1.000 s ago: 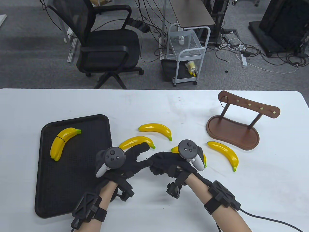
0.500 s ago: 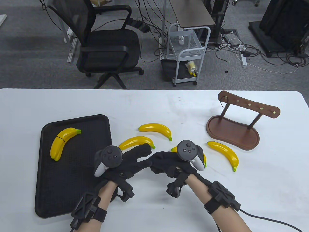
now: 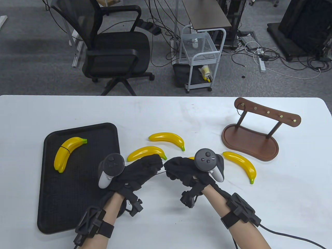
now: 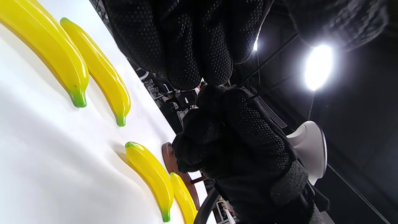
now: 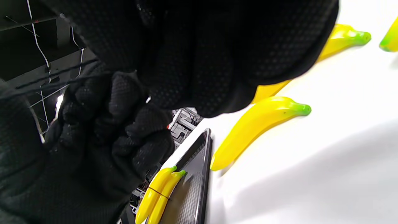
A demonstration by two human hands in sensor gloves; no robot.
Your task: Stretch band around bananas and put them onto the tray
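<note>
Both gloved hands hover close together over the table's middle. My left hand (image 3: 144, 166) and right hand (image 3: 180, 167) have curled fingers and pinch a thin black band (image 3: 160, 172), a short strand showing in the gap between them. Loose yellow bananas lie around: one (image 3: 146, 152) just beyond the left hand, one (image 3: 167, 138) farther back, one (image 3: 240, 164) to the right, and one (image 3: 192, 157) almost hidden under the right hand. A banded pair of bananas (image 3: 67, 153) lies on the black tray (image 3: 77, 197) at the left. How the band runs inside the fists is hidden.
A brown wooden stand (image 3: 250, 141) with a peg bar stands at the right rear of the white table (image 3: 285, 207). Cables run from my right forearm off the bottom edge. An office chair and a wire cart stand on the floor beyond the table.
My left hand's outstretched fingers have curled in. The hands have drawn slightly apart, the left one leftward and the right one rightward, so the band now shows between them.
</note>
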